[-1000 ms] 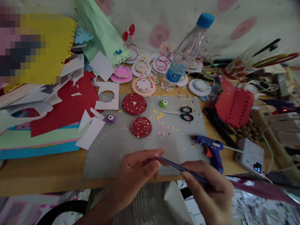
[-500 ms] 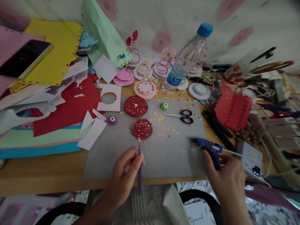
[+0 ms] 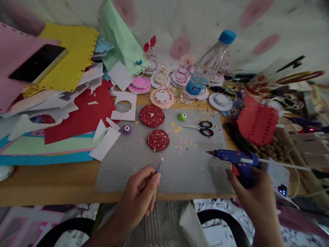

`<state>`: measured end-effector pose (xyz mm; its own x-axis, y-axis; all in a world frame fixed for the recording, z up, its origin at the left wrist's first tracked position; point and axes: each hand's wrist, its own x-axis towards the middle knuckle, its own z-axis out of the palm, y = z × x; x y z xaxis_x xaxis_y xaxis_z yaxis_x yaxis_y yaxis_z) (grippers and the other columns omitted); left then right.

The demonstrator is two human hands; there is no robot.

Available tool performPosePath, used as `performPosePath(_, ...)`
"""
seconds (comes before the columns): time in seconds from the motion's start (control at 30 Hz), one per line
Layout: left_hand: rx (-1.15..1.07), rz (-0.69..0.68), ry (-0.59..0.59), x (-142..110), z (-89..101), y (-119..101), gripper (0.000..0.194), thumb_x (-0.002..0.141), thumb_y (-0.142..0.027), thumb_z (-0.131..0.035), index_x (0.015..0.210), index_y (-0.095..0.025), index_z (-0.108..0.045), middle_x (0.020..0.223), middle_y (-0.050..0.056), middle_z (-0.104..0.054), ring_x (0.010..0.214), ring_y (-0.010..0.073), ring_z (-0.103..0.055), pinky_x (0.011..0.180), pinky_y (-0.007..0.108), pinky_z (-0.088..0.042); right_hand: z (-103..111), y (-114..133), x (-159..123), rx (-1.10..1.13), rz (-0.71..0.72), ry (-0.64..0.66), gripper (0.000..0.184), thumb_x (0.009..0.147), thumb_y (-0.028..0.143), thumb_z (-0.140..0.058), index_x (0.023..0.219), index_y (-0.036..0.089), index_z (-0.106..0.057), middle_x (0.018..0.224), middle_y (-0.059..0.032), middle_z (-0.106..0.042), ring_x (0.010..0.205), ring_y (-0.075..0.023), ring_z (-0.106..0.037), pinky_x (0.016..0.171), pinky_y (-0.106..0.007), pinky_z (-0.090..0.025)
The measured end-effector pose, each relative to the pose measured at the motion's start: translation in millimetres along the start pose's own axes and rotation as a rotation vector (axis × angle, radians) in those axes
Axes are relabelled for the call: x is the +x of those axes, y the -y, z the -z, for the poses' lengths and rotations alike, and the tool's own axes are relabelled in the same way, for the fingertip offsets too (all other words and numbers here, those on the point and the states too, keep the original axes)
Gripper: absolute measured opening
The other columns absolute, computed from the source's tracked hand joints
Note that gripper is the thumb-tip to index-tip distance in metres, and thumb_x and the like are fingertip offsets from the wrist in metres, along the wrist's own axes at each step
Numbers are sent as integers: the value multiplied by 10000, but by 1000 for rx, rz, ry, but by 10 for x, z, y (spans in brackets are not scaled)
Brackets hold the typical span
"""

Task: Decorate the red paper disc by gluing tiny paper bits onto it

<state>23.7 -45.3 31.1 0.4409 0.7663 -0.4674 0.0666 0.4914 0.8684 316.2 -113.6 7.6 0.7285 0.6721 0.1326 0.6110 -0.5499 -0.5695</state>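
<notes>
My left hand [image 3: 141, 192], over the mat's front edge, is closed on slim purple tweezers [image 3: 158, 167]. A tiny pink paper piece [image 3: 162, 159] sits at their tip. My right hand [image 3: 253, 199] is closed round the handle of a blue glue gun [image 3: 235, 158], its nozzle pointing left over the grey cutting mat [image 3: 185, 178]. Beyond the tweezers lies a dark red round disc [image 3: 158, 140] with gold star marks. A second red disc [image 3: 151, 116], behind it, has a small pale knob in its middle. Yellow and pink paper bits [image 3: 180, 147] are scattered to the right of them.
Black-handled scissors [image 3: 203, 128], a green punch [image 3: 182, 117] and a purple punch [image 3: 126, 129] lie on the mat. Behind stand a water bottle [image 3: 203, 72] and several beaded rings on round cards. Paper sheets [image 3: 84, 109] and a phone [image 3: 38, 63] crowd the left; a red notched card [image 3: 258, 120] lies right.
The tweezers' tip has moved from the near red disc's edge towards me and right, with the pink piece on it. My right hand has raised the glue gun slightly and moved it right.
</notes>
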Motion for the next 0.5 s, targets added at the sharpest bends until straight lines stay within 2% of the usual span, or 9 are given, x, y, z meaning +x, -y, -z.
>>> performPosePath(0.1,39,-20,6,-34,-35,-54,364,943,-499,-433,726,-207,-439,399,-115,-344,307,45,-282,329,157,-213,-7,373,-168,327,86,64,438,600,407,-768,881,235,-478,747,12,-587,603,-152,-566,545,-276,-473)
performPosePath(0.23,135,-78,2,-115,-80,-134,366,955,-462,-425,693,-207,-425,395,-106,-333,305,42,-269,337,187,-188,-59,710,-359,379,304,64,294,701,264,-728,921,220,-538,659,55,-538,501,-89,-477,476,-210,-422)
performPosePath(0.37,158,-99,15,-186,-98,-205,368,960,-434,-412,669,-208,-407,400,-98,-328,312,45,-275,358,213,-195,-78,735,-400,276,427,-54,280,699,240,-741,914,201,-566,634,64,-514,470,-72,-426,436,-194,-379)
performPosePath(0.5,152,-94,15,-215,-102,-251,367,958,-419,-415,657,-210,-397,406,-92,-333,322,48,-280,375,228,-196,-53,695,-398,244,468,-122,217,704,247,-734,837,203,-567,660,44,-531,525,-94,-468,481,-213,-396)
